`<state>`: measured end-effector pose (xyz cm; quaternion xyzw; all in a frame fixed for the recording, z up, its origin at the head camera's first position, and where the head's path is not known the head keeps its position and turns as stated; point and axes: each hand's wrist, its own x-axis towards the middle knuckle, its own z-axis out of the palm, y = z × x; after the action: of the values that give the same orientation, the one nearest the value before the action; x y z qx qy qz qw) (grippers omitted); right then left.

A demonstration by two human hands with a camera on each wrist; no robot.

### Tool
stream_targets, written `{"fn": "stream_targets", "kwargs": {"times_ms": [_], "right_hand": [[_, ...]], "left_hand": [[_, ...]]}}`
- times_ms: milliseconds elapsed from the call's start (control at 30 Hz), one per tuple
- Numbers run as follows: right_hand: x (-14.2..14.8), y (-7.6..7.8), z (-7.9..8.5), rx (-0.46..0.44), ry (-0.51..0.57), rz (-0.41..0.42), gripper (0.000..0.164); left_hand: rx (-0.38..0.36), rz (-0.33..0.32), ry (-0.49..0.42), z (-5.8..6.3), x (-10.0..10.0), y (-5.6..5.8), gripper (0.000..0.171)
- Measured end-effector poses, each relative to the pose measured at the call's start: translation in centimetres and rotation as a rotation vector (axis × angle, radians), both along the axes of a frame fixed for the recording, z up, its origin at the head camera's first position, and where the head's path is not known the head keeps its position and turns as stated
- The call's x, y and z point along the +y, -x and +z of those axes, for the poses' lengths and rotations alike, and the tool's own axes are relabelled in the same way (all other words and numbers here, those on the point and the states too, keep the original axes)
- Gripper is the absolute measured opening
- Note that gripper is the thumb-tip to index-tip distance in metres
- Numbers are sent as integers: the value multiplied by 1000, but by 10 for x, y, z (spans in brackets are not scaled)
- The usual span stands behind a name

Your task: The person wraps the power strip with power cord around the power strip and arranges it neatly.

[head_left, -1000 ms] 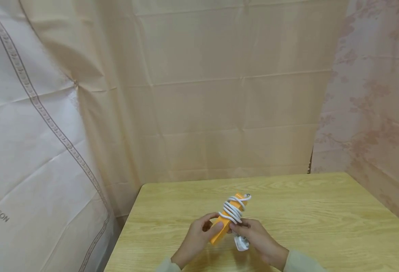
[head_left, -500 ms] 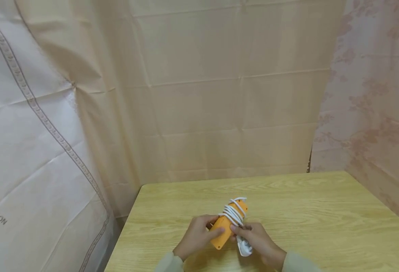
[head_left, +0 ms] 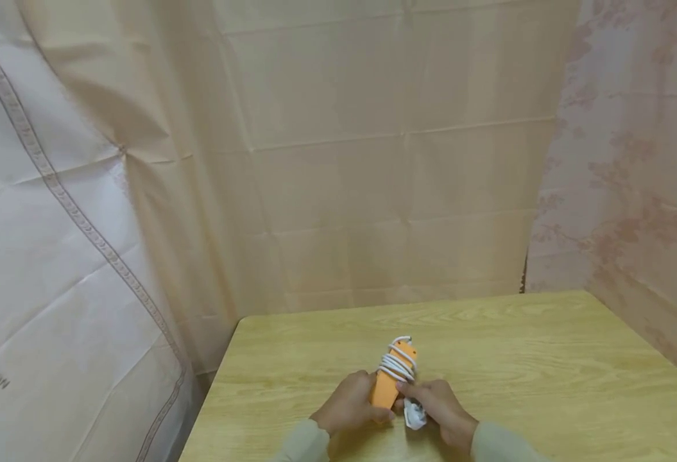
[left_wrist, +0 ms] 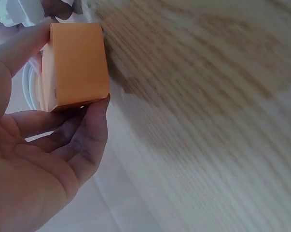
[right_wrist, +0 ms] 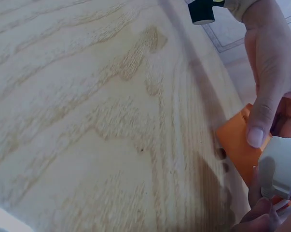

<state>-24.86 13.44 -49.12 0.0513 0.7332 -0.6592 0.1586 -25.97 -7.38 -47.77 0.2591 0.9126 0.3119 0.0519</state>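
An orange power strip [head_left: 385,389] is held low over the table in the head view, its far half wound with white cord [head_left: 396,367]. My left hand [head_left: 348,401] grips the near end, thumb across the bottom edge. In the left wrist view the strip's plain end face [left_wrist: 81,63] shows between the left thumb and fingers. My right hand [head_left: 443,409] pinches at the strip's right side, beside the cord. Below its fingers hangs the white plug [head_left: 414,414]; the right wrist view shows this plug [right_wrist: 282,164] close up against the right fingers [right_wrist: 261,218]. The strip's underside is hidden.
The pale wooden table [head_left: 517,359] spreads around both hands. A beige curtain [head_left: 384,192] hangs behind its back edge. White printed cloth [head_left: 55,276] hangs on the left, and flowered cloth [head_left: 638,192] on the right.
The power strip has been turned about its length and now points more straight away from me. My left hand has shifted right, its thumb sliding to the near end. The right hand keeps its place.
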Motion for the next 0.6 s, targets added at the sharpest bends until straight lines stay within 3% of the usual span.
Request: {"fn": "stream_targets", "kwargs": {"times_ms": [167,333,467,600], "right_hand": [[-4,-2,0,9,-36,0,39],[-5,-1,0,65,-173,50,40],[-4,-1,1,111,-300,143,28],[-5,-2,4,126,-309,183,18]], "left_hand": [[39,34,54,-1,0,4,31],[118,83,137,1,0,6,40],[152,91,180,1,-2,9,41],[173,99,201,2,-5,16,43]]}}
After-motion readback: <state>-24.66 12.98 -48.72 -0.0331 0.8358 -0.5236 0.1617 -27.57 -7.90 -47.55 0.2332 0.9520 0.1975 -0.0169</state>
